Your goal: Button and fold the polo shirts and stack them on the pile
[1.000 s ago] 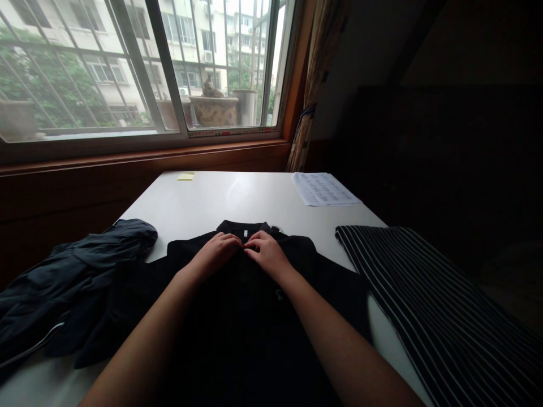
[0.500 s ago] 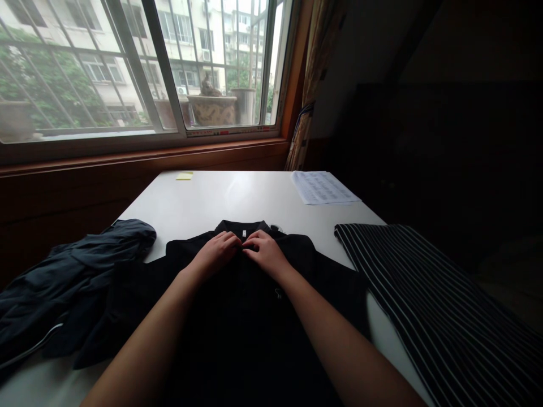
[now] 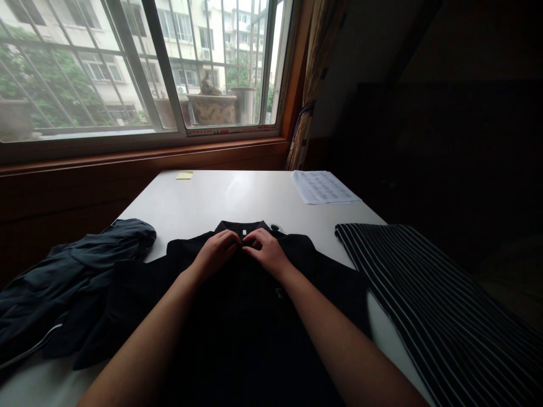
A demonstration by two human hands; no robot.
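A black collared shirt [image 3: 322,282] lies spread flat on the white table [image 3: 229,198], collar away from me. My left hand [image 3: 216,251] and my right hand [image 3: 267,251] meet at the placket just below the collar. The fingers of both are curled and pinched on the fabric there, fingertips almost touching. What sits between the fingertips is too dark to make out. A small white label shows inside the collar just above the hands.
A crumpled dark blue garment [image 3: 72,282] lies at the left. A black garment with white stripes [image 3: 428,305] covers the table's right edge. A printed sheet of paper [image 3: 322,187] and a yellow sticky note [image 3: 184,176] lie near the window.
Both hands stay at the collar; the fingers have shifted only slightly. The shirt and the other things have not moved.
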